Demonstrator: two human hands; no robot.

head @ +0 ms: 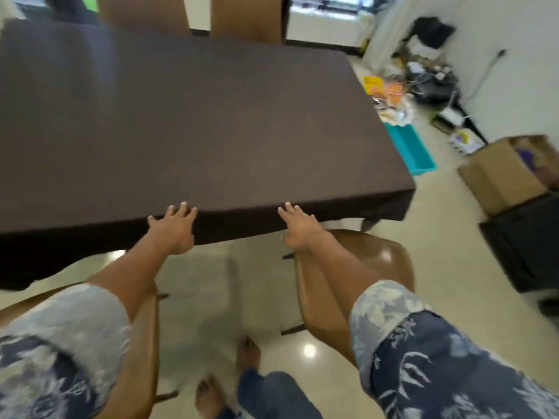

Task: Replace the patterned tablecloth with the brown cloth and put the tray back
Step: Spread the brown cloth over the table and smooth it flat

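Brown cloth [193,122] covers surface; left hand [173,229] and right hand [298,228], fingers spread flat at 6 o'clock edge, likely smoothing drape; holding nothing; tray unseen.

One brown cloth [196,116], two hands [174,231] [298,229], four chairs [372,261] [142,358] [145,10] [248,16], one box [502,176].

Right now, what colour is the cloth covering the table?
A plain dark brown cloth; head view.

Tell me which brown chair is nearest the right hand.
The near right chair, directly below the right hand; the near left chair is farther, and two far chairs stand beyond the brown cloth.
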